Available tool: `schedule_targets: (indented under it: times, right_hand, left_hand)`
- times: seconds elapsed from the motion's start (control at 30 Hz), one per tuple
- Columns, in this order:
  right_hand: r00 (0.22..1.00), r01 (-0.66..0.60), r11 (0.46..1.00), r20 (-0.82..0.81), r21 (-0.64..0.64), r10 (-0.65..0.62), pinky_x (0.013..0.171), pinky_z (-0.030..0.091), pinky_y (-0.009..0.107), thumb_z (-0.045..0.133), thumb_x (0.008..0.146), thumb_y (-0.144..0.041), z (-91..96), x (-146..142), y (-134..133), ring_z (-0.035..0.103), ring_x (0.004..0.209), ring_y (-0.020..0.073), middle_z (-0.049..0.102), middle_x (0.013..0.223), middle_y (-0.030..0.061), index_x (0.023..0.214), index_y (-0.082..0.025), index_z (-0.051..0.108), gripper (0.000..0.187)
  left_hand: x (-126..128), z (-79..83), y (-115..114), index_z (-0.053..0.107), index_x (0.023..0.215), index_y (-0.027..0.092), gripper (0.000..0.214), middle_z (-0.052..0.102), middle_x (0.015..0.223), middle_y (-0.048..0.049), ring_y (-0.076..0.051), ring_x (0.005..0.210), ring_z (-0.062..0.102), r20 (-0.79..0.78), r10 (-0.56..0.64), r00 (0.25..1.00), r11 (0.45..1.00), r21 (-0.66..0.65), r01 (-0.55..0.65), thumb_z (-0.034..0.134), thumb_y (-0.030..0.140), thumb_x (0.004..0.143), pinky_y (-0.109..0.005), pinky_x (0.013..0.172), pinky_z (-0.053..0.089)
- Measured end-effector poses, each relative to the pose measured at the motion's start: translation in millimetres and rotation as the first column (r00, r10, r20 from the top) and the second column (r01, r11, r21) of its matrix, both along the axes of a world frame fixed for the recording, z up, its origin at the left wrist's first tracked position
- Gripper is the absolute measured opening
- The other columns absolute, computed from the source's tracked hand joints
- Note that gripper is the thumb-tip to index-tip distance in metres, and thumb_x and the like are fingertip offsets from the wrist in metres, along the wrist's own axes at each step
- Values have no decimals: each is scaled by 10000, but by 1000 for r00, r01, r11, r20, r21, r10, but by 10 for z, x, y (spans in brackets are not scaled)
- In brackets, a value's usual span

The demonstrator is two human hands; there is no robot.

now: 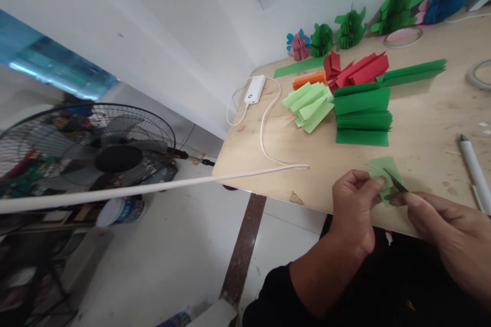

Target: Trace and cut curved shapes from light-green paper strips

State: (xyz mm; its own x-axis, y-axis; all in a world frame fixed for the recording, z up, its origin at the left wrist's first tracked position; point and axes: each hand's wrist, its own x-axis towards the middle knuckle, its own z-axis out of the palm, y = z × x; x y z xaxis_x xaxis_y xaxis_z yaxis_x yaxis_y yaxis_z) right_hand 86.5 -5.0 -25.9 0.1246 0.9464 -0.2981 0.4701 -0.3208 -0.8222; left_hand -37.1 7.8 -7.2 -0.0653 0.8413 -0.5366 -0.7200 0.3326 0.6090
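At the table's front edge my left hand (355, 204) pinches a piece of light green paper (387, 167) between thumb and fingers. My right hand (437, 219) is closed on a dark pointed blade (397, 183), whose tip lies over that paper. The blade's handle is hidden in my fingers, so I cannot tell whether it belongs to scissors or a knife. Beyond my hands lie folded dark green papers (362, 117) and a fan of folded light green papers (310, 104). Folded red papers (360, 72) and an orange one (309, 80) are behind them.
A white power bank (255, 89) sits at the table's left, its cable (264, 135) running over the wood. Paper animals (351, 29) line the wall. To the right are a white pen (473, 166) and a tape roll (481, 75). A fan (118, 158) stands left.
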Motion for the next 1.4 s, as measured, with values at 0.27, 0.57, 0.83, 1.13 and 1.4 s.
schedule_targets:
  times: [0.27, 0.57, 0.83, 1.13, 1.4]
  right_hand:
    - [997, 4, 1000, -75, -19, -6, 396, 475, 328, 555, 618, -698, 43, -7, -15, 595, 467, 215, 689, 579, -2, 686, -280, 746, 465]
    - [1000, 6, 1000, 5, 4, -6, 412, 460, 323, 502, 623, -759, 24, 16, 4, 588, 510, 222, 627, 532, 9, 696, -269, 742, 550]
    - [1000, -19, 1000, -7, 11, 19, 524, 514, 347, 518, 637, -733, 26, 11, 16, 624, 562, 231, 697, 613, 5, 723, -263, 748, 531]
    - [1000, -1, 1000, 15, 6, 1, 552, 528, 360, 502, 631, -731, 47, 13, 30, 660, 640, 254, 734, 706, 8, 717, -277, 748, 524]
    - [1000, 15, 1000, 5, -10, -14, 606, 554, 372, 526, 611, -731, 25, 13, 29, 690, 750, 285, 758, 796, 7, 719, -286, 754, 512]
  left_hand:
    - [-3, 43, 15, 537, 608, 148, 280, 565, 615, 4, -88, 577, 520, -6, -14, 1000, 1000, -28, 14, 779, 273, 541, -243, 646, 434]
    - [-2, 53, 45, 535, 592, 146, 268, 554, 583, 14, -75, 557, 503, 0, -7, 1000, 1000, -23, 7, 778, 244, 534, -219, 610, 421]
    - [-3, 66, 32, 554, 620, 144, 270, 569, 609, 6, -85, 577, 515, 16, -15, 1000, 1000, -3, 15, 791, 258, 559, -230, 633, 429]
    - [5, 49, 49, 545, 621, 141, 272, 573, 609, 6, -79, 575, 523, 21, -9, 1000, 1000, 2, 9, 787, 239, 542, -220, 621, 437]
    - [11, 24, 61, 537, 583, 141, 304, 560, 565, 14, -75, 549, 509, 13, -2, 1000, 1000, -29, 3, 803, 260, 495, -218, 596, 424]
